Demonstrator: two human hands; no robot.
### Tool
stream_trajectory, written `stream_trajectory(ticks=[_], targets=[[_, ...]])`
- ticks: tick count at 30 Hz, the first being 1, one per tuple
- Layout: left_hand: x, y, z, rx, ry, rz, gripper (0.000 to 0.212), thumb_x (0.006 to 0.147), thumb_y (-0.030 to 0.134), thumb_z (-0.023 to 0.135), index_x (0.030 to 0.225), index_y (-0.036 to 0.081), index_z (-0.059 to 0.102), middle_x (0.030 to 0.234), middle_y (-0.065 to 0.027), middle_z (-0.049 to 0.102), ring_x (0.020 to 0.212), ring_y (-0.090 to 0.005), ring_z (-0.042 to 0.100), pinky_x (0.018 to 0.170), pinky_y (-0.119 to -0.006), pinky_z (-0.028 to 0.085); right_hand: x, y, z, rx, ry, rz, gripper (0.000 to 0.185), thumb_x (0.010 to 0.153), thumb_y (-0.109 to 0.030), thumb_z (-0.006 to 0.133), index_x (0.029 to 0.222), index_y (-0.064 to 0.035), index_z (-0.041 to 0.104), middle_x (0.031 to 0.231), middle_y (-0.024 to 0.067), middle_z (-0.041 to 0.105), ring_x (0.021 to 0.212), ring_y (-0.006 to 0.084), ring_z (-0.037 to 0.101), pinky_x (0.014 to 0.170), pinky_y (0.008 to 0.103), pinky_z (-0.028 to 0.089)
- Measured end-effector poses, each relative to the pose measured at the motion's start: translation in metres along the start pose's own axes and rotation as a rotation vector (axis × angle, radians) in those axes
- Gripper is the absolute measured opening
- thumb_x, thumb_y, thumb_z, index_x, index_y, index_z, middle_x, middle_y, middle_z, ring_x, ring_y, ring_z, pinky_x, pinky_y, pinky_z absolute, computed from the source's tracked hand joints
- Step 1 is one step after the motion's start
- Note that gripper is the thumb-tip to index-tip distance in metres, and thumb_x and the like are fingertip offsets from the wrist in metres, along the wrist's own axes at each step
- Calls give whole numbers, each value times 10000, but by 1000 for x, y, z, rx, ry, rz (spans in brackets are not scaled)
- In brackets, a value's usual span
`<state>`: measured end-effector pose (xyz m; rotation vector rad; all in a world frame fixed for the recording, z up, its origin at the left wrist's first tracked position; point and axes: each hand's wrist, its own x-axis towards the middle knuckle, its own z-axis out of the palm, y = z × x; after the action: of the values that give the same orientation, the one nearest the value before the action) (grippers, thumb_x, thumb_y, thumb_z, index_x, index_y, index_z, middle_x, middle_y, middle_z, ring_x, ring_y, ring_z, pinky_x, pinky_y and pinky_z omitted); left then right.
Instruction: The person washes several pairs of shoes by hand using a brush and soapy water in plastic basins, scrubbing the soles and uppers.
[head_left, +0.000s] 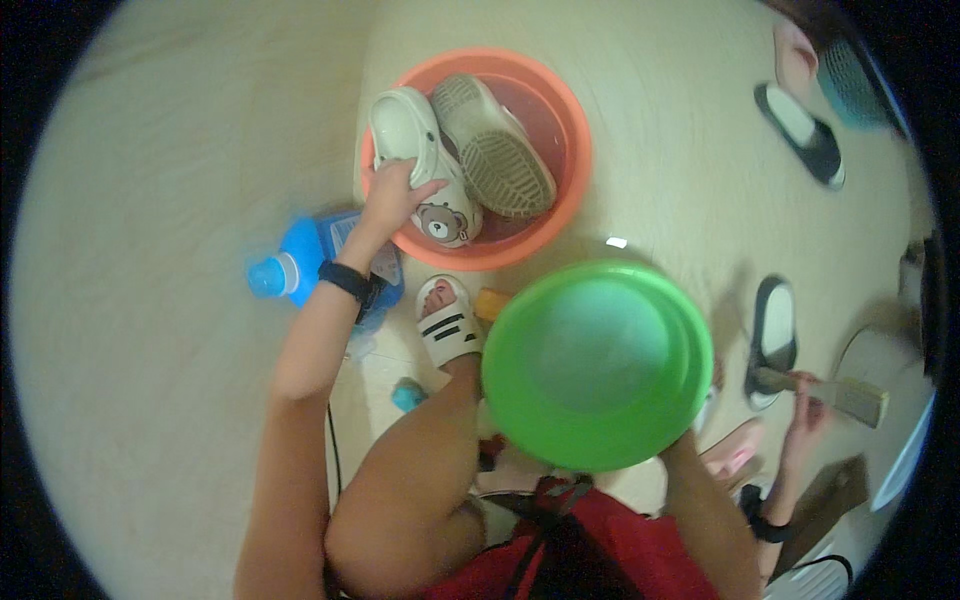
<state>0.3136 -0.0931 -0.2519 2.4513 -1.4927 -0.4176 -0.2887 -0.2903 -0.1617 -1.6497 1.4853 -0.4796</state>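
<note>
My left hand (391, 196) is closed on the side of a white clog (405, 127) bearing a bear picture, inside an orange plastic basin (579, 180). Beside that clog lies a second clog (510, 169), sole up, with water visible in the basin around them. Far to the right, my right hand (805, 411) grips a scrubbing brush (862, 401) by its handle, held away from both basins. Between my legs, a green plastic basin (592, 442) contains cloudy, whitish liquid. A blue detergent bottle (304, 251) with a label lies next to my left forearm.
Dark slip-on shoes (821, 150) (772, 322) and pink footwear (735, 450) are on the floor to the right. A yellow block (491, 304) shows beside the green basin. A small teal object (407, 394) lies near my left leg, and a black cord (334, 450) runs nearby.
</note>
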Motion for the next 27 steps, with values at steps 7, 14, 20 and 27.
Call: stream_trajectory(ticks=[7, 14, 20, 27], targets=[[8, 17, -26, -327, -307, -221, 411, 798, 300, 676, 1003, -50, 610, 845, -118, 670, 770, -207, 644, 700, -336, 498, -32, 54, -24, -27, 184, 277, 229, 907, -187, 556, 993, 17, 616, 987, 99, 636, 894, 144, 574, 851, 281, 414], [40, 33, -23, -247, -579, -400, 499, 818, 371, 627, 1125, -18, 564, 1011, -136, 635, 905, -198, 615, 792, -325, 481, -39, 47, -27, -37, 214, 237, 318, 917, -255, 532, 1035, 29, 613, 968, 89, 630, 920, 142, 540, 873, 263, 382], [52, 3, 0, -249, -640, -322, 661, 805, 448, 615, 1232, -36, 475, 1159, -170, 566, 1051, -245, 562, 880, -358, 456, -39, 43, -20, -31, 200, 225, 302, 914, -253, 539, 977, 31, 617, 953, 89, 632, 914, 135, 535, 865, 260, 372], [60, 18, -10, -376, -779, -499, 595, 825, 418, 626, 1210, -17, 498, 1100, -113, 597, 963, -185, 590, 831, -320, 481, -41, 69, -28, 7, 188, 248, 289, 921, -247, 528, 967, 24, 618, 942, 88, 635, 918, 128, 537, 863, 255, 367]])
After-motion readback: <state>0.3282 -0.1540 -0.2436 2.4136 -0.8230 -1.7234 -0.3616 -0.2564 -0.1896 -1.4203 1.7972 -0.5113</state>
